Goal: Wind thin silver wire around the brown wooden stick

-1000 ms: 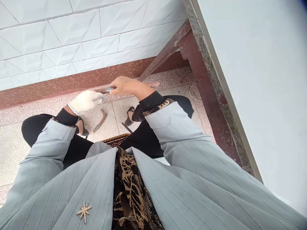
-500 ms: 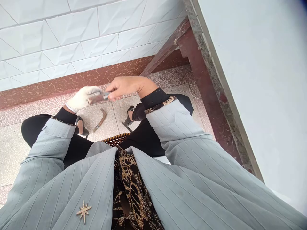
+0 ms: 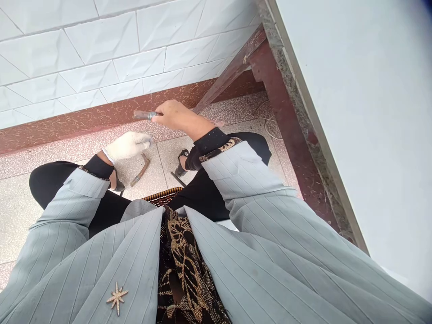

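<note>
My right hand, bare, is closed around a short tool with a worn brown handle and a ringed metal collar. The handle sticks out to the left of the fingers; the rest of the tool is hidden by the hand. Lower and to the left is my left hand, in a white glove with greyish fingertips. Its fingers are bent together, and whatever may be between them is hidden. Just beneath that glove, a bent brown tool lies on the floor, its upper tip close to the gloved fingers.
A tiled wall with a reddish skirting runs across the front. On the right stand a dark red table leg and a large white surface. A thin cable lies on the speckled floor.
My left hand has let go of the brown handle and moved down and slightly right. My right hand has lifted the tool up and away from it.
</note>
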Tool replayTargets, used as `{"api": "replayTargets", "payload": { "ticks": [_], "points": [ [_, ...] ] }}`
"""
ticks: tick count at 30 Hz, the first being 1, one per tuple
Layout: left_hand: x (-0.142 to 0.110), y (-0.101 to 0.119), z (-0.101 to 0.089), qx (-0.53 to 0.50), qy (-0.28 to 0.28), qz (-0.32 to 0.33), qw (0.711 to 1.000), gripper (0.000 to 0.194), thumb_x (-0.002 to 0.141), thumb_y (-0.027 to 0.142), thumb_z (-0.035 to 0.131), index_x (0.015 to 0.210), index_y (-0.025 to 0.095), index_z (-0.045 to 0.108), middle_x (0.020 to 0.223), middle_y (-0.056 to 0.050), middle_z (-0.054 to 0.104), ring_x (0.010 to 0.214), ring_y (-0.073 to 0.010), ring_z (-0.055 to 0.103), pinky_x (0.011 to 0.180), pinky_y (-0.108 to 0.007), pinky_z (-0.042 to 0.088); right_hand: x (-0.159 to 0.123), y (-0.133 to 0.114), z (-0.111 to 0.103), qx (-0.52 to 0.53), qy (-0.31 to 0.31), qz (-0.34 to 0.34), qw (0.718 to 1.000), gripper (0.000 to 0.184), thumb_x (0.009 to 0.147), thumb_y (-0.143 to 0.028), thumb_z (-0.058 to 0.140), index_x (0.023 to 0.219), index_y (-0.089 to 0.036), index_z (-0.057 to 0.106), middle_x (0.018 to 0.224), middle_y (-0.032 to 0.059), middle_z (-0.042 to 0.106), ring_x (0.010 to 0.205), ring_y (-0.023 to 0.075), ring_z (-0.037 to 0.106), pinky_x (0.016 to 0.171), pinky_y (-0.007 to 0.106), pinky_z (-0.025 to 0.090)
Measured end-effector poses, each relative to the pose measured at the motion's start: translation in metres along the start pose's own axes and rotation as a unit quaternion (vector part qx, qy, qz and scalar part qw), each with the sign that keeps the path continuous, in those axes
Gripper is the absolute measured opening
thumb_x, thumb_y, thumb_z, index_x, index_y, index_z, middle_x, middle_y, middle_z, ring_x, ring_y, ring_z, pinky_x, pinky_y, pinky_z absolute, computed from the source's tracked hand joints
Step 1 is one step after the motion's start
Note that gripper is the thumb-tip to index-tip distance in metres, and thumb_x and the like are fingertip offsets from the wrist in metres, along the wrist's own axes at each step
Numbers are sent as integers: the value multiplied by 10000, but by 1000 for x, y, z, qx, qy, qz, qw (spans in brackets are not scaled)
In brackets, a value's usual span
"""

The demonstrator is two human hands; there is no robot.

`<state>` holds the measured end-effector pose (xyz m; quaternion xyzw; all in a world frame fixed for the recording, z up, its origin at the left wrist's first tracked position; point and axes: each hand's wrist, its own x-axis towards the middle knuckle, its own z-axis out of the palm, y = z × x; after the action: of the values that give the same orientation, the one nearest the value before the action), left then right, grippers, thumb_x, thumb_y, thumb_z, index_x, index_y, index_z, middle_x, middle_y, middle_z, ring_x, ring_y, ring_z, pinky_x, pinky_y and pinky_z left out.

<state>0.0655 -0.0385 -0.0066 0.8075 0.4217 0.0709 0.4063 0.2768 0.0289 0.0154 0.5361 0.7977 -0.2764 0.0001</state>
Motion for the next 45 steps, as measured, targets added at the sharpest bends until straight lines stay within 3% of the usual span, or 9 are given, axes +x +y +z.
{"api": "replayTargets", "payload": {
  "ticks": [3,6,11,14,18,23,31,36,45],
  "points": [
    [-1,-4,-1,36,-16,3,999,291,952,341,486,885,173,714,822,-22,692,816,-187,623,827,-326,486,-2,-2,4,-108,-84,-16,990,247,982,-295,672,1026,-91,805,968,164,760,960,275,689,760,354,450],
    [-1,-8,-2,64,-17,7,998,271,934,324,499,842,183,711,778,-16,677,767,-180,611,778,-318,472,-4,-7,9,-153,-209,-30,965,181,956,-259,723,899,-105,799,784,102,723,831,232,682,709,335,423],
    [0,-12,-10,40,35,-10,999,246,936,302,519,916,171,726,850,-18,708,808,-168,635,813,-317,493,-9,-6,1,3,-407,-138,903,212,1000,-196,665,815,-114,725,639,-18,629,611,99,565,659,254,414],
    [0,-14,-12,-26,98,-25,995,227,939,307,550,930,153,716,877,-38,709,797,-155,622,786,-308,493,-13,6,-15,151,-300,-202,920,230,995,-255,688,797,-137,694,654,-32,626,591,72,525,640,224,406],
    [2,-12,-5,-111,120,-45,985,280,976,365,527,962,147,703,707,3,569,618,-118,483,618,-271,413,-15,14,-24,316,-60,-125,939,388,1020,-481,675,777,-182,627,678,16,655,620,112,523,603,245,427],
    [6,-6,7,-101,55,-1,993,259,950,330,507,919,153,694,795,-11,627,724,-137,545,708,-277,461,-12,4,-13,344,1,-11,939,413,1037,-458,644,720,-207,560,693,30,671,635,132,554,610,266,448],
    [7,-6,7,21,16,-6,1000,271,943,344,495,856,176,688,823,-30,682,806,-194,610,823,-341,491,3,4,4,45,-26,16,999,215,976,-329,696,889,-142,754,814,108,702,909,258,684,799,358,483],
    [5,-1,8,24,-32,4,999,273,942,327,499,818,174,689,801,-34,674,765,-184,599,778,-329,466,3,-1,15,-94,-117,-27,988,245,960,-297,689,1050,-99,802,1026,187,770,994,294,705,812,376,482],
    [-1,-3,-2,-15,12,0,1000,271,921,339,500,856,173,705,796,-14,671,788,-175,603,792,-319,481,-4,-4,9,-75,-290,-63,952,277,966,-266,702,716,-150,730,626,17,636,690,173,634,693,305,415]
  ]
}}
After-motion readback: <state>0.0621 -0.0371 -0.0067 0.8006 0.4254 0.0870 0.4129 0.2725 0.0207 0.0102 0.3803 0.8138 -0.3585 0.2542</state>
